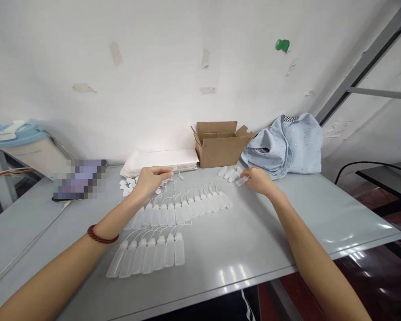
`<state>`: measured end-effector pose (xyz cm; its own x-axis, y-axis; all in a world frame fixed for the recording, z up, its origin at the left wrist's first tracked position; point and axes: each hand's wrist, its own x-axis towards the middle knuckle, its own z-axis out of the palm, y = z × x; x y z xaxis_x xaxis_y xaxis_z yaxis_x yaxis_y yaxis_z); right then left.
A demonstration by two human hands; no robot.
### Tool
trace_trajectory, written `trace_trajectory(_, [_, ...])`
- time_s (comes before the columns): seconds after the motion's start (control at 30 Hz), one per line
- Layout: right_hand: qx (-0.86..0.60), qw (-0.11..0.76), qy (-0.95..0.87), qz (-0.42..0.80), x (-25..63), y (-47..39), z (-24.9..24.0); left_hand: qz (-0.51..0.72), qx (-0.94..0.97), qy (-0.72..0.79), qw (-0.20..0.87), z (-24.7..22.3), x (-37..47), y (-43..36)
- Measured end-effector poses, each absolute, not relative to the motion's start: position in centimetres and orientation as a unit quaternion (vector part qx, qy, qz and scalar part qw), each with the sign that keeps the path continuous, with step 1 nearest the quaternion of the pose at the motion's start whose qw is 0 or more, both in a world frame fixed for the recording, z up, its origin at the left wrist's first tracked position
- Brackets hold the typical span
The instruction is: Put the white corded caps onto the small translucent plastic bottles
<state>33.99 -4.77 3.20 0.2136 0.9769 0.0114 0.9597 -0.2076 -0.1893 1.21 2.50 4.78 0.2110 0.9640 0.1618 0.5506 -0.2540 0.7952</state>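
My left hand [153, 178] pinches a thin white strap [175, 169] between thumb and fingertips, above a small pile of such straps. At the right, my right hand [256, 179] has its fingers closed on a small translucent plastic case [242, 181] without a strap. Several more loose cases [227, 173] lie just left of that hand. Two rows of translucent cases with curved white straps stretch across the table: a back row [194, 207] and a front row [153, 254]. My left forearm covers part of the back row. White caps [127, 185] lie left of my left hand.
A stack of white sheets [167, 157] and an open cardboard box [222, 151] stand against the wall. A light blue cloth bag [287, 147] lies at the back right. At the left are a phone [82, 178] with a cable and a blue-lidded bin [23, 147]. The grey table [240, 249] bears these.
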Motion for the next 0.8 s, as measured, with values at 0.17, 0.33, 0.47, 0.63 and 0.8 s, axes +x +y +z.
trace_trajectory(0.17, [-0.764, 0.082, -0.636, 0.077, 33.3, -4.9, 3.4, 0.355, 0.642, 0.558, 0.389, 5.5, -1.5, 0.1])
trace_trajectory(0.33, [-0.745, 0.110, -0.651, 0.093, 31.5, -5.7, 4.2, 0.340, 0.641, 0.579, 0.373, 5.7, -2.5, -3.0])
trace_trajectory(0.47, [-0.679, 0.214, -0.683, 0.162, 28.8, -6.7, 5.4, 0.315, 0.683, 0.507, 0.422, 6.0, -1.3, -4.9])
trace_trajectory(0.63, [-0.505, 0.372, -0.664, 0.407, 24.8, -8.4, 5.5, 0.281, 0.719, 0.422, 0.475, 5.9, -0.1, -6.5])
trace_trajectory(0.8, [-0.414, 0.441, -0.570, 0.556, 22.1, -9.7, 4.7, 0.272, 0.723, 0.395, 0.496, 5.8, 0.1, -7.3])
